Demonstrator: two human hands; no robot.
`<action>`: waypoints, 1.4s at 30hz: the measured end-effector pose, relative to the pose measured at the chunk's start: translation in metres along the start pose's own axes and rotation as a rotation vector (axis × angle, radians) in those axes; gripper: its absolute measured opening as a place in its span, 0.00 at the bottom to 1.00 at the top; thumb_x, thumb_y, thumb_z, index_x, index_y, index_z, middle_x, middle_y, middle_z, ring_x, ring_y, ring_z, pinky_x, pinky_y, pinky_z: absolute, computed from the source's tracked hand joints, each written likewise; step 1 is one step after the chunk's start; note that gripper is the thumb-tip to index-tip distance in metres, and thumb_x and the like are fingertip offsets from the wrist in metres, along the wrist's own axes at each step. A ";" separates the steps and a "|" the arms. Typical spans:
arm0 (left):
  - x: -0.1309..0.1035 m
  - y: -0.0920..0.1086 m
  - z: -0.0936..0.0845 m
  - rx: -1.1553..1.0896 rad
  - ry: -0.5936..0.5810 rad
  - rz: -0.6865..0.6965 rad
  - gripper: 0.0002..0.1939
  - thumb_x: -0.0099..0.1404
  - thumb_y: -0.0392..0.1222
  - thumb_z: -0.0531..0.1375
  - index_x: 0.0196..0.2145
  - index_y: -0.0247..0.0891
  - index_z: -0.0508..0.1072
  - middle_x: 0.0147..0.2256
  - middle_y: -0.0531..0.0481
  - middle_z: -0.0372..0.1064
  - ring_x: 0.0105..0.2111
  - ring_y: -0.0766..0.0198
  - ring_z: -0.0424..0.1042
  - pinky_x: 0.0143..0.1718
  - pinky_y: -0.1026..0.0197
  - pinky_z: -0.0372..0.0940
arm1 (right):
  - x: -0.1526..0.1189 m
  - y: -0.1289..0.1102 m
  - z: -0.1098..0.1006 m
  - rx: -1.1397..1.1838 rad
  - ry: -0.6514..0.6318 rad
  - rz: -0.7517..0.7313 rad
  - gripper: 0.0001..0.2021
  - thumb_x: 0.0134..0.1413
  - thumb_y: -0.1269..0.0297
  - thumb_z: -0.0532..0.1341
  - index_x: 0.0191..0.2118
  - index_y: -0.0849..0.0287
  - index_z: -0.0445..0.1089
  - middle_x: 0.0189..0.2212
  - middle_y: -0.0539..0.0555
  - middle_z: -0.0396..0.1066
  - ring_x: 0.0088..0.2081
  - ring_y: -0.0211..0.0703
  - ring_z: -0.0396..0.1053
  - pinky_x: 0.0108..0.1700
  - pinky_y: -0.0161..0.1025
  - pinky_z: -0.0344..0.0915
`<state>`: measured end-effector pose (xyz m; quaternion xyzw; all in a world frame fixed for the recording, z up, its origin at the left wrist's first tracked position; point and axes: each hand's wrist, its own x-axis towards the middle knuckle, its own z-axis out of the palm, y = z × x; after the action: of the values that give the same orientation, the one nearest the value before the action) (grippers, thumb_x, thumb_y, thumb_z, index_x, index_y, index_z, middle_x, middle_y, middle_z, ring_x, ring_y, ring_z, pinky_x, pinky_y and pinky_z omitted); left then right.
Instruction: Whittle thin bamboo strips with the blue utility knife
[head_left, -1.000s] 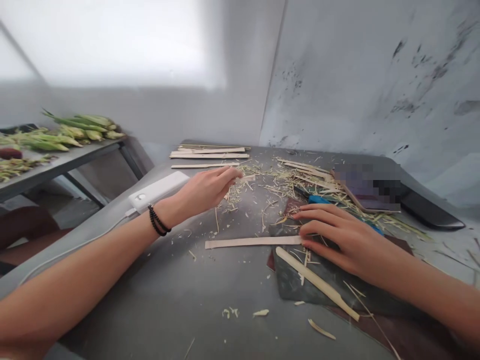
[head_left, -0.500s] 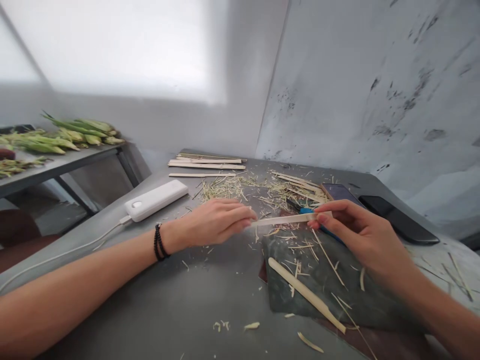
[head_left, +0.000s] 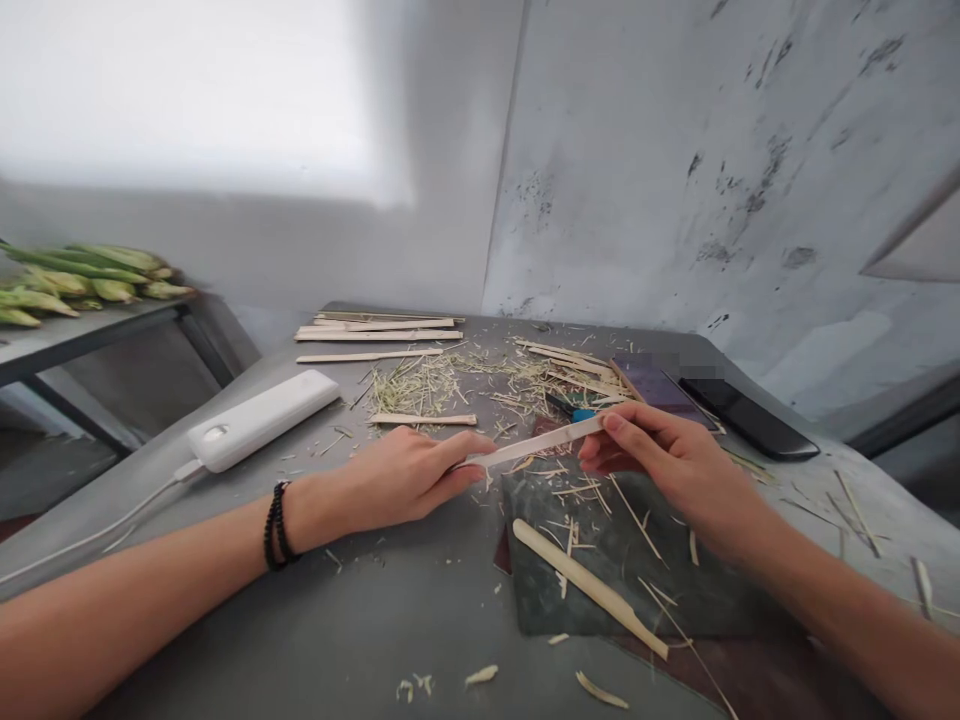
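A thin pale strip (head_left: 540, 443) is held between my two hands above the table. My left hand (head_left: 390, 475), with dark beads at the wrist, pinches the strip's left end between thumb and fingers. The right end is gripped by my right hand (head_left: 660, 450). Below, a pale wooden piece with a wide rounded end (head_left: 581, 580) lies slanted on a dark green sheet (head_left: 540, 605). Part of a blue-handled tool (head_left: 583, 414) shows just left of my right fingers.
Pale strips (head_left: 382, 330) and shavings (head_left: 420, 385) lie toward the table's back. A white power bank (head_left: 262, 420) with a cable is at left, two phones (head_left: 750, 420) at right. Green corn-like cobs (head_left: 90, 275) rest on a side table.
The view has turned right, so things sit further left. The held strip is now more tilted, its right end higher. Another pale strip shows in front of the shavings, behind my left hand.
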<state>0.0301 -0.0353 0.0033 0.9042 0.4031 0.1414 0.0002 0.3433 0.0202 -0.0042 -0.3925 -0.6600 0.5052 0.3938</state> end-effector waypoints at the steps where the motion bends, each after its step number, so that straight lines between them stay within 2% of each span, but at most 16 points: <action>1: 0.000 0.000 0.001 -0.006 -0.008 -0.001 0.19 0.82 0.48 0.45 0.60 0.39 0.67 0.27 0.53 0.76 0.26 0.60 0.77 0.28 0.62 0.61 | 0.000 0.000 0.001 -0.007 -0.019 -0.003 0.21 0.62 0.40 0.65 0.39 0.55 0.76 0.34 0.55 0.81 0.36 0.46 0.79 0.45 0.45 0.79; 8: 0.001 0.000 0.003 -0.030 -0.022 0.036 0.17 0.82 0.45 0.45 0.59 0.39 0.67 0.30 0.51 0.78 0.27 0.60 0.78 0.28 0.62 0.62 | -0.004 -0.007 0.007 0.064 -0.116 0.022 0.20 0.66 0.42 0.62 0.34 0.55 0.73 0.30 0.51 0.74 0.30 0.40 0.74 0.37 0.38 0.75; 16: -0.002 -0.002 0.008 -0.050 0.054 0.094 0.16 0.81 0.45 0.45 0.59 0.42 0.65 0.31 0.52 0.79 0.23 0.64 0.75 0.27 0.64 0.62 | -0.012 -0.013 0.009 0.262 -0.130 0.059 0.18 0.68 0.48 0.64 0.32 0.56 0.72 0.27 0.48 0.70 0.26 0.33 0.68 0.29 0.32 0.67; 26: -0.004 0.001 0.006 -0.037 0.127 0.139 0.15 0.82 0.44 0.46 0.60 0.42 0.63 0.34 0.51 0.80 0.23 0.64 0.74 0.27 0.62 0.63 | -0.017 -0.013 0.011 0.357 -0.127 0.073 0.17 0.69 0.50 0.63 0.32 0.55 0.70 0.26 0.47 0.65 0.23 0.33 0.59 0.29 0.36 0.61; 30: -0.006 -0.003 0.009 -0.061 0.110 0.161 0.16 0.82 0.44 0.45 0.61 0.42 0.62 0.34 0.51 0.80 0.23 0.64 0.74 0.27 0.62 0.63 | -0.021 -0.015 0.013 0.335 -0.105 0.061 0.19 0.69 0.49 0.62 0.30 0.55 0.67 0.24 0.47 0.64 0.23 0.34 0.57 0.29 0.37 0.61; 33: -0.005 -0.004 0.010 -0.071 0.067 0.134 0.18 0.82 0.46 0.43 0.62 0.41 0.63 0.32 0.51 0.80 0.23 0.63 0.74 0.27 0.61 0.62 | -0.018 -0.014 0.013 0.260 -0.090 0.028 0.19 0.69 0.47 0.62 0.30 0.54 0.67 0.23 0.47 0.64 0.23 0.36 0.59 0.28 0.38 0.61; 38: 0.003 0.002 0.001 -0.105 -0.014 0.028 0.18 0.82 0.46 0.45 0.61 0.39 0.66 0.29 0.51 0.77 0.25 0.60 0.76 0.27 0.61 0.58 | -0.007 -0.010 0.010 0.036 -0.060 -0.070 0.19 0.70 0.44 0.59 0.34 0.54 0.69 0.27 0.49 0.70 0.26 0.38 0.67 0.30 0.37 0.66; 42: 0.011 0.014 -0.009 -0.216 -0.064 -0.024 0.19 0.81 0.48 0.48 0.64 0.40 0.62 0.32 0.53 0.77 0.24 0.62 0.72 0.28 0.61 0.57 | -0.006 -0.014 0.009 -0.087 -0.115 -0.125 0.19 0.71 0.45 0.58 0.38 0.54 0.75 0.32 0.51 0.77 0.30 0.39 0.71 0.37 0.39 0.69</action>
<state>0.0450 -0.0383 0.0162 0.8981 0.3959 0.1551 0.1123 0.3360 0.0086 0.0070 -0.3376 -0.7259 0.4722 0.3689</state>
